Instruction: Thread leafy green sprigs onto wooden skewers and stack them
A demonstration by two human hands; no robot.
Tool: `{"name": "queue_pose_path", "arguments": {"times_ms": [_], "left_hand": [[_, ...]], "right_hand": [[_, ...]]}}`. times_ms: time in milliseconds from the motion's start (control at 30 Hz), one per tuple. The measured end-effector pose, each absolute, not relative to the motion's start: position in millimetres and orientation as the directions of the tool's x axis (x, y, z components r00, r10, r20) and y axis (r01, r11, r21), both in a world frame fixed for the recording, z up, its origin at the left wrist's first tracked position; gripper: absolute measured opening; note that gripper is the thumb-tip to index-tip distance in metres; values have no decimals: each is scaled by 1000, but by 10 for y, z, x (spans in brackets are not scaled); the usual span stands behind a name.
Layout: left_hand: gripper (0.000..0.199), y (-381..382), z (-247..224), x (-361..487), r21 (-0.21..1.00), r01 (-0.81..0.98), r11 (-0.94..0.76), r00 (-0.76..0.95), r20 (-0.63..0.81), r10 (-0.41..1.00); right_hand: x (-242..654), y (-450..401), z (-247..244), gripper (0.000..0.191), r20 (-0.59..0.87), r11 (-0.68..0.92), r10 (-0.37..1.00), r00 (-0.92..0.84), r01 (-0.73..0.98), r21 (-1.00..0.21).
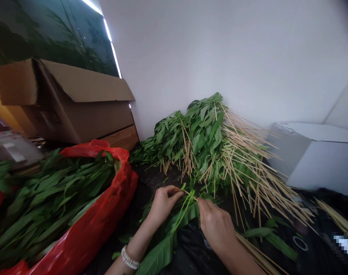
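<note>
Low in the middle of the head view, my left hand pinches the ends of a few thin green stems with broad leaves hanging below. My right hand is closed on a thin bamboo skewer, most of it hidden by the fingers; its tip meets the stems between both hands. Just beyond, skewered bunches of leafy greens are heaped, their bare bamboo skewers fanning out to the right. Below my right forearm lie more bamboo skewers.
On the left, a red plastic bag holds loose leafy greens. An open cardboard box stands behind it. A white box is at the right by the wall. Loose leaves and a ring lie on black sheeting.
</note>
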State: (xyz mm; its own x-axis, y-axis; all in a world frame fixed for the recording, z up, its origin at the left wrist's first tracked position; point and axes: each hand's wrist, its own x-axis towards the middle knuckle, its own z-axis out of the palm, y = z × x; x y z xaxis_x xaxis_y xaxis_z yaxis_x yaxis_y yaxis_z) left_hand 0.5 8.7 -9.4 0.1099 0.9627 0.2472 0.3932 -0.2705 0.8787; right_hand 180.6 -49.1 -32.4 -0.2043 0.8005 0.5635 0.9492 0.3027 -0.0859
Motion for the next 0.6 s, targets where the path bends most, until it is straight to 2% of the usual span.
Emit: {"name": "queue_pose_path", "arguments": {"times_ms": [133, 367, 467, 600], "left_hand": [[22, 62, -83, 8, 807, 478, -346, 174, 299, 938], [22, -8, -36, 43, 749, 499, -436, 288, 331, 899], [24, -23, -25, 59, 795, 437, -422, 302, 313, 901], [36, -3, -7, 65, 944, 211, -252, 231, 202, 952]], "right_hand": [[1802, -503, -311, 32, 546, 284, 814, -198, 956, -78], [1793, -502, -313, 33, 553, 288, 807, -207, 955, -63], [1788, -494, -326, 34, 591, 305, 779, -209, 950, -66], [1770, -496, -314, 32, 670, 378, 710, -217, 920, -102]]}}
